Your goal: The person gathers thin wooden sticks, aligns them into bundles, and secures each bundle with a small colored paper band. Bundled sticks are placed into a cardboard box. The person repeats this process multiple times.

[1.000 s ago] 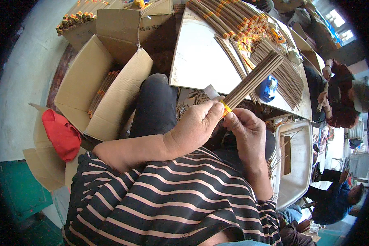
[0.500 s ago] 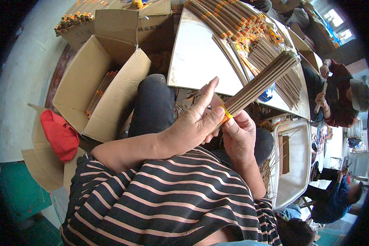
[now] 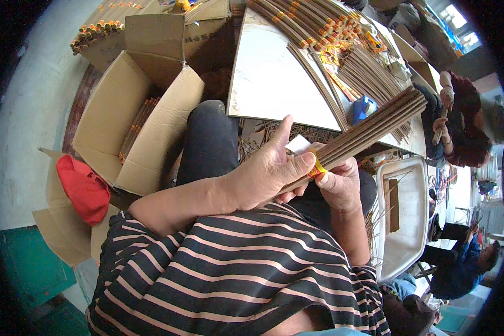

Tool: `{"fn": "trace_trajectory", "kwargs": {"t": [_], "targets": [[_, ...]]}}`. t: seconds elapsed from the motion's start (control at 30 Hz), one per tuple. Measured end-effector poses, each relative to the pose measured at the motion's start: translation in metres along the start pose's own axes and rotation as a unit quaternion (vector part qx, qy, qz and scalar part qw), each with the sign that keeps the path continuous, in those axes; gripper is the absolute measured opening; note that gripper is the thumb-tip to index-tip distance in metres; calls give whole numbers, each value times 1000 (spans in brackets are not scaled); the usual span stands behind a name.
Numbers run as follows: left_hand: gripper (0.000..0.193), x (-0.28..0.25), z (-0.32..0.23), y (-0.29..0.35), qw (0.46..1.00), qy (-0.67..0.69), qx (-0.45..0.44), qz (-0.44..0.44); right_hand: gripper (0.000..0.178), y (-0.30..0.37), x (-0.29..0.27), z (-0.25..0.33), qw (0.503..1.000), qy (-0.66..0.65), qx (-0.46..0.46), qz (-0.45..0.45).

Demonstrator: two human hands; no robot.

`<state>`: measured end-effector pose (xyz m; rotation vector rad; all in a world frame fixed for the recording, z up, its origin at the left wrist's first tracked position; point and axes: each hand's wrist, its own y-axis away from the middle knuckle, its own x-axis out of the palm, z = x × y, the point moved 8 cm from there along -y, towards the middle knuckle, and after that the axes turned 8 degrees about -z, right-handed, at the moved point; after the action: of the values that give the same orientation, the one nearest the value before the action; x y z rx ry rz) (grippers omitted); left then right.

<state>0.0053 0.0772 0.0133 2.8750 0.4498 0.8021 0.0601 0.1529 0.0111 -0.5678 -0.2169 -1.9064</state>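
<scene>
Over my lap I hold a bundle of brown incense sticks (image 3: 369, 124) that slants up to the right. A yellow and red paper band (image 3: 317, 168) goes round it, and a pale paper flap (image 3: 298, 144) stands up beside the band. My left hand (image 3: 263, 173) is closed on the lower end of the sticks, its thumb by the band and one finger pointing up. My right hand (image 3: 341, 187) grips the bundle from the other side, thumb on the band. Some fingers of both hands are hidden behind the sticks.
Ahead, a white table (image 3: 280, 73) bears loose sticks (image 3: 369, 73), banded bundles (image 3: 297, 25) and a blue tape dispenser (image 3: 364, 108). An open carton (image 3: 168, 129) with bundles stands left, near a red cloth (image 3: 83, 187). A white tub (image 3: 411, 235) is at right. Other people sit beyond.
Both hands have shifted a little to the right, and the bundle now tilts lower. The pale paper flap has come into view beside the band.
</scene>
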Motion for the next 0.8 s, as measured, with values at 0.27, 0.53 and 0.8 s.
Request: {"fn": "trace_trajectory", "kwargs": {"t": [0.27,0.53,0.8], "targets": [[70,4,12,-7,997,52,-31,37,44,-12,1,13,994,64,-91,8],[38,6,24,-9,986,60,-143,64,54,-10,-3,6,999,43,11,-15],[35,12,20,-9,978,117,-159,63,66,-7,-1,4,999,26,8,23]]}}
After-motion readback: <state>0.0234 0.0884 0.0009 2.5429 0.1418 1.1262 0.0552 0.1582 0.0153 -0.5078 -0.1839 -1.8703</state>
